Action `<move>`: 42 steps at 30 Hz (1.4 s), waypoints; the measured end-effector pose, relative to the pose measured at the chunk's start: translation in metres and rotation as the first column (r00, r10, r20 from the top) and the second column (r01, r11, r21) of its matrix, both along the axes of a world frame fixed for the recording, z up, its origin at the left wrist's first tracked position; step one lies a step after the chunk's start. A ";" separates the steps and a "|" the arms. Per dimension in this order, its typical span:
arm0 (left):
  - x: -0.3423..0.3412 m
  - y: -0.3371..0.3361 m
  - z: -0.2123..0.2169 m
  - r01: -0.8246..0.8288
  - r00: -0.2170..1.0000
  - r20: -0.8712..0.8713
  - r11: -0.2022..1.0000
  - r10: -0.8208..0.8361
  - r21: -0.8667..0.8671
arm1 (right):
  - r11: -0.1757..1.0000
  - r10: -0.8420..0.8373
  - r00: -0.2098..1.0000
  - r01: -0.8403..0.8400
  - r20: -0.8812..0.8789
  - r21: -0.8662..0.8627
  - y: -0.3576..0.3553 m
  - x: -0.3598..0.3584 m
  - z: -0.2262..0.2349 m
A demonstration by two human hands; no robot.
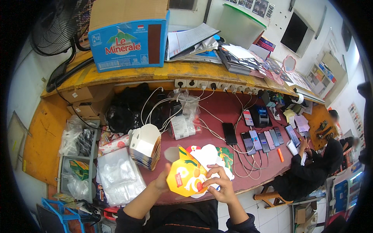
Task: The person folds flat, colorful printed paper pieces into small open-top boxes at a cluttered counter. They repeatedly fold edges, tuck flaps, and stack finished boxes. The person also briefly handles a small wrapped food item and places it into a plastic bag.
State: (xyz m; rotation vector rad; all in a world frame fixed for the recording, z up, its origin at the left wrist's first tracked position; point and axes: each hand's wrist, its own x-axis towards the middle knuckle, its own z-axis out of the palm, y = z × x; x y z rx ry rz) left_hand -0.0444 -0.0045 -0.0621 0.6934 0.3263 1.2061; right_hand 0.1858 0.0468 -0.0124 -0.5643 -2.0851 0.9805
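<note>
A yellow printed paper food box (182,178), partly folded, is held up between my two hands over the near edge of the maroon desk. My left hand (161,181) grips it from the left, most of its fingers hidden behind the card. On the other side, my right hand (220,182) has its fingers bent and closed on the box's right edge. Flat card pieces (208,154) in white, red and green lie just behind the box. To the left stands a leaning stack of nested paper boxes (145,144), white inside, beside a pile of clear plastic bags (119,174).
Several phones (248,143) with tangled white charging cables (217,134) lie to the right, near a card terminal (261,116). A shelf (186,73) with a blue carton (128,44) crosses behind. A grey bin (88,171) stands left; a person (318,167) in black sits at right.
</note>
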 end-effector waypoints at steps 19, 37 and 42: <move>0.067 -0.009 0.032 -0.437 0.894 -0.104 0.797 0.436 -0.417 | 0.775 -0.615 0.660 0.606 -0.432 -0.178 -0.016 -0.044 -0.025; 0.054 -0.006 0.005 -0.043 0.950 0.291 0.973 0.110 -0.227 | 0.849 -0.521 0.756 0.505 -0.396 -0.155 -0.022 -0.043 -0.018; 0.028 -0.008 0.004 0.012 0.999 0.038 0.980 -0.004 -0.197 | 0.964 -0.217 0.931 0.157 -0.295 -0.215 -0.011 -0.023 -0.011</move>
